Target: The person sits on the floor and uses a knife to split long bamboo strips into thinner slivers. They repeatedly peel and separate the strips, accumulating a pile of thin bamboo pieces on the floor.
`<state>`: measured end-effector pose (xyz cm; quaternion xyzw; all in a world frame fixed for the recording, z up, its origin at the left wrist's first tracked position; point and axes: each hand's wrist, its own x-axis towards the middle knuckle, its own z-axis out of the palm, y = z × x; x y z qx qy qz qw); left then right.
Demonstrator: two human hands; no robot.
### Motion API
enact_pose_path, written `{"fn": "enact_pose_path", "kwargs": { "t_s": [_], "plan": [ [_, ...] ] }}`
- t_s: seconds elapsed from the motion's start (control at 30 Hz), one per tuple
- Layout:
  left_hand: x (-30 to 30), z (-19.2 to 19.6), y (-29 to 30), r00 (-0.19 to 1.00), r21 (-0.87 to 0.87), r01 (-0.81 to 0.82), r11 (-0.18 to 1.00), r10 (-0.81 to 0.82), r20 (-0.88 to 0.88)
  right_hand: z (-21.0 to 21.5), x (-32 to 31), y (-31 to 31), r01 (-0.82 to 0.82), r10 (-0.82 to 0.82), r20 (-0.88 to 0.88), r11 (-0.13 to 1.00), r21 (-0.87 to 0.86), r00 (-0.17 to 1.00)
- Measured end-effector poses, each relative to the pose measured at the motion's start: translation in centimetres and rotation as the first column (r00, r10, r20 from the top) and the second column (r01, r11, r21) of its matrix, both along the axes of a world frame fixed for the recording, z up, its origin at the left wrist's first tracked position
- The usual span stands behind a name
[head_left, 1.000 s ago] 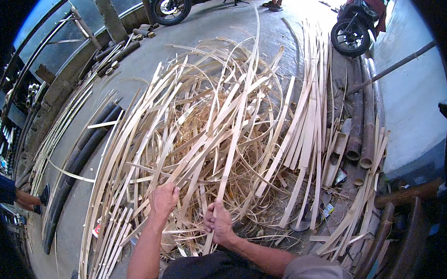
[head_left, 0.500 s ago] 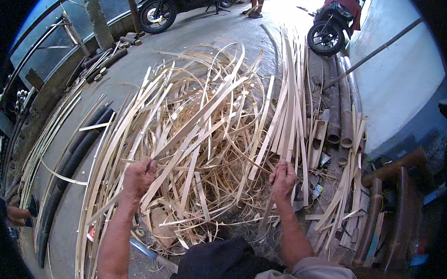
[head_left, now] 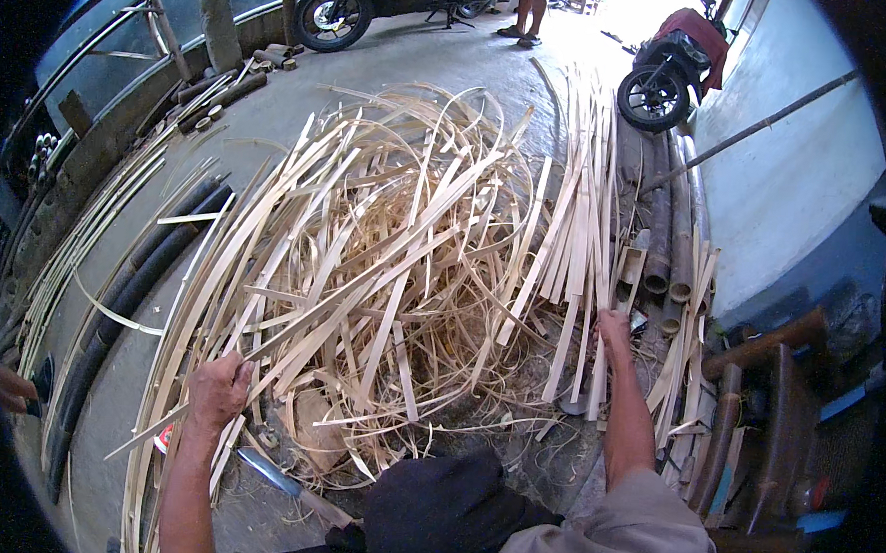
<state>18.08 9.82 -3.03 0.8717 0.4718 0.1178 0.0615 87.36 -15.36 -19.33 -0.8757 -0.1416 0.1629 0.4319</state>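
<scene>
A long pale bamboo strip [head_left: 384,259] slants across the pile, and my left hand [head_left: 219,390] is closed around its near part. Its end pokes out to the lower left, past the fist. My right hand [head_left: 614,328] is closed at a bamboo strip [head_left: 598,377] along the right-hand bundle; its fingers are partly hidden. Between my arms spreads a tangled heap of curled bamboo shavings [head_left: 444,247]. A knife [head_left: 271,472] with a broad metal blade and wooden handle lies near my lap, beside the dark cloth [head_left: 442,514] there.
Dark bamboo poles [head_left: 136,283] lie at left, with thin strips [head_left: 89,231] beyond them. Thick bamboo tubes [head_left: 680,247] line the wall at right, near a wooden bench [head_left: 777,429]. Motorbikes [head_left: 334,15] and a standing person [head_left: 529,13] are at the back.
My left hand has moved left and nearer to me with its strip. My right hand has shifted right and slightly farther away. The view has turned a little.
</scene>
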Motion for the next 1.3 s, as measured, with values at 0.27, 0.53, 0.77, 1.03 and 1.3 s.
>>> {"fn": "enact_pose_path", "kwargs": {
  "t_s": [0.27,0.53,0.77,1.03,1.3],
  "plan": [
    [-1.0,-3.1,-0.2,0.998,-0.038,-0.028,0.999,0.026,-0.064,4.4,-9.6,1.7,-0.009,0.173,0.519,0.953,-0.302,0.837],
    [-1.7,-1.6,-0.6,0.994,0.000,-0.089,0.996,0.089,-0.067,4.4,-25.3,6.2,-0.358,0.471,0.767,0.873,-0.332,0.436],
    [-4.9,1.0,-0.8,0.994,0.160,-0.107,0.981,0.110,-0.005,2.5,-40.3,7.9,-0.996,0.848,0.528,0.001,-0.084,-0.044],
    [-8.1,-0.7,-2.4,0.970,-0.053,-0.198,0.979,0.188,-0.151,-0.6,-52.0,8.0,-0.730,0.684,0.271,-0.579,-0.363,-0.677],
    [-6.3,-1.9,-1.9,0.981,-0.111,-0.165,0.980,0.151,-0.126,-5.8,-58.4,4.9,-0.693,0.700,0.067,-0.680,-0.239,-0.710]
  ]
}}
